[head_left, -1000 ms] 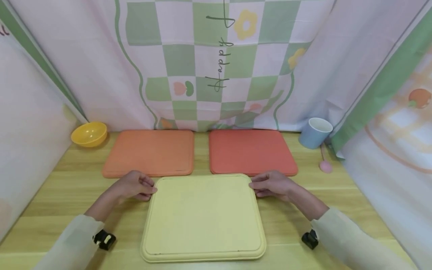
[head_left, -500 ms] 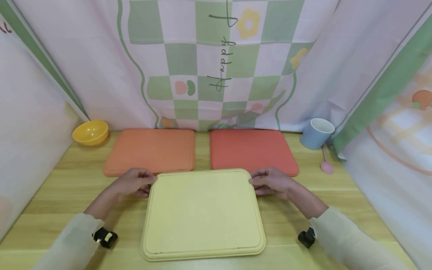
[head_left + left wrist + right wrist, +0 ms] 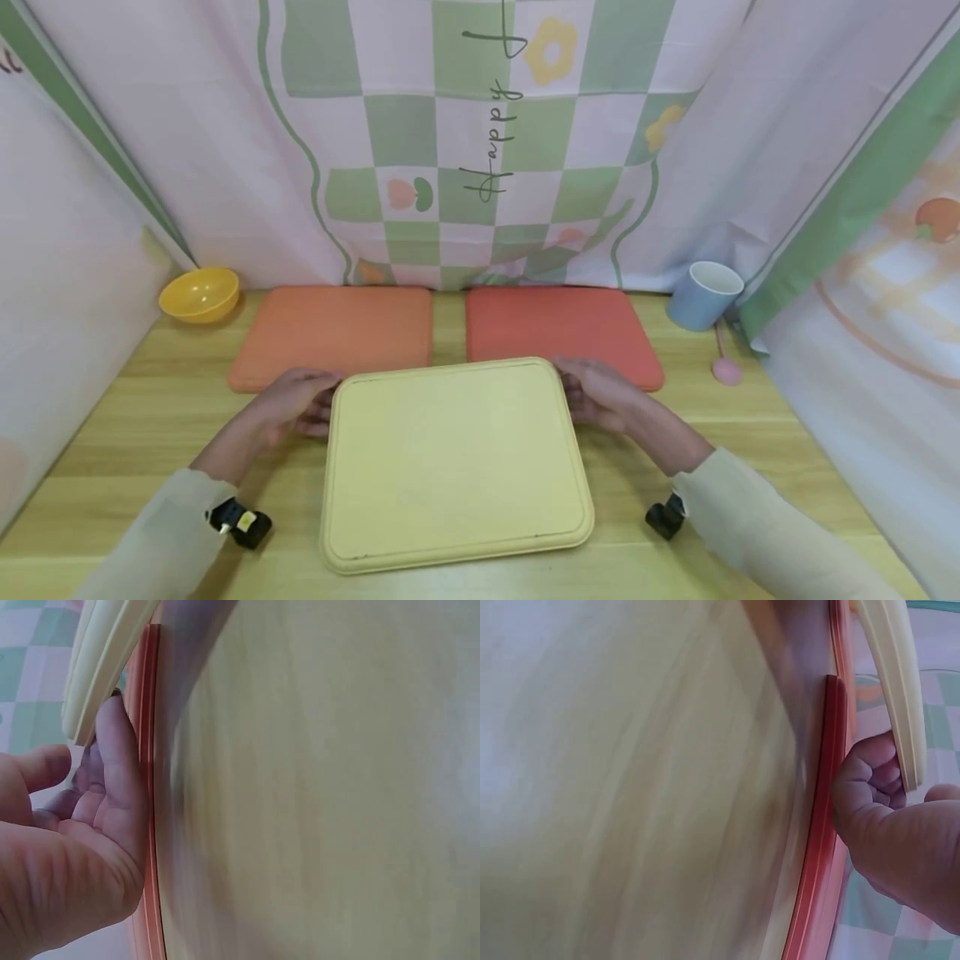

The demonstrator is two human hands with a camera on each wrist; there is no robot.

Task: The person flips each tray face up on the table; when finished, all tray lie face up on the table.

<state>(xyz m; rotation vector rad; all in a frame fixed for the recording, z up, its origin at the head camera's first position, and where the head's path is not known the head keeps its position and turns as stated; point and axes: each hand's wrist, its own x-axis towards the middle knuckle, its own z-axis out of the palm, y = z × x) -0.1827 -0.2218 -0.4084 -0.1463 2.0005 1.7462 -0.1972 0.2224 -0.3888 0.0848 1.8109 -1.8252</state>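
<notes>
A yellow rectangular board (image 3: 457, 467), round-cornered with a stepped rim, tilts above the table with its far edge raised. My left hand (image 3: 292, 404) holds its far left corner; in the left wrist view, the fingers (image 3: 116, 750) reach beneath the rim and the thumb lies just outside the edge. At the far right corner, my right hand (image 3: 600, 396) holds the board with curled fingers (image 3: 866, 765) under it. Its thumb is partly cut off in the right wrist view. The board's underside cannot be seen from the head view.
An orange board (image 3: 337, 329) and a red board (image 3: 555, 329) lie at the back of the wooden table (image 3: 135, 467). A yellow bowl (image 3: 201, 296) stands back left. Back right are a blue cup (image 3: 703, 296) and a pink spoon (image 3: 725, 369). A checked curtain (image 3: 480, 133) hangs behind.
The far edge of the yellow board has risen and moved farther back, now overlapping the orange and red boards in view. My thumbs have slipped from its top face to beside the edge.
</notes>
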